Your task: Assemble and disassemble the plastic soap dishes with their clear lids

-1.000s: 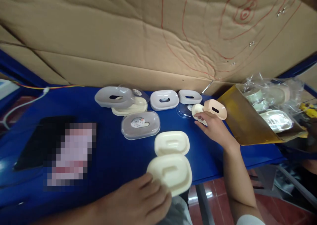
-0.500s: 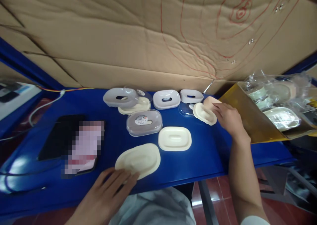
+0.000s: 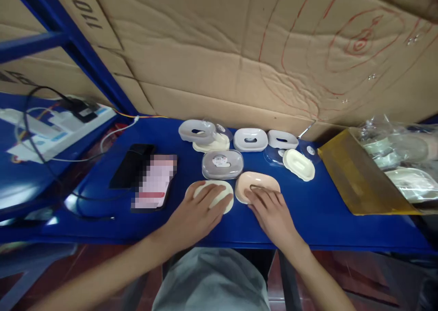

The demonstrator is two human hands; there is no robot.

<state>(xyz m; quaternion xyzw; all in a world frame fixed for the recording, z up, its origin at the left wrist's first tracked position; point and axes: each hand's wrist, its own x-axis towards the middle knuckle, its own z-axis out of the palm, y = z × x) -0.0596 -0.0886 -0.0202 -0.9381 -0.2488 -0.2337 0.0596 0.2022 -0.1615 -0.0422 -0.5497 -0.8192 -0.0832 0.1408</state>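
My left hand (image 3: 201,210) rests over a cream oval soap dish tray (image 3: 230,193) at the front of the blue table, fingers curled down onto it and covering much of it. Right beside it, my right hand (image 3: 270,210) grips the near side of a peach soap dish (image 3: 259,179), fingertips by its central slot. Just behind stands a grey soap dish under a clear lid with a round label (image 3: 222,164). Another cream tray (image 3: 299,165) leans at the right. The thumbs are mostly hidden.
Pale slotted dishes (image 3: 250,139) and clear lids (image 3: 273,155) line the back, below a cardboard wall (image 3: 205,73). A carton (image 3: 349,178) of bagged pieces stands right. A phone (image 3: 155,181), black object (image 3: 130,165), cables and power strip (image 3: 68,135) lie left.
My right hand has brought the peach dish from beside the carton to the front middle. The cream tray that lay there no longer shows separately. My view has shifted left.
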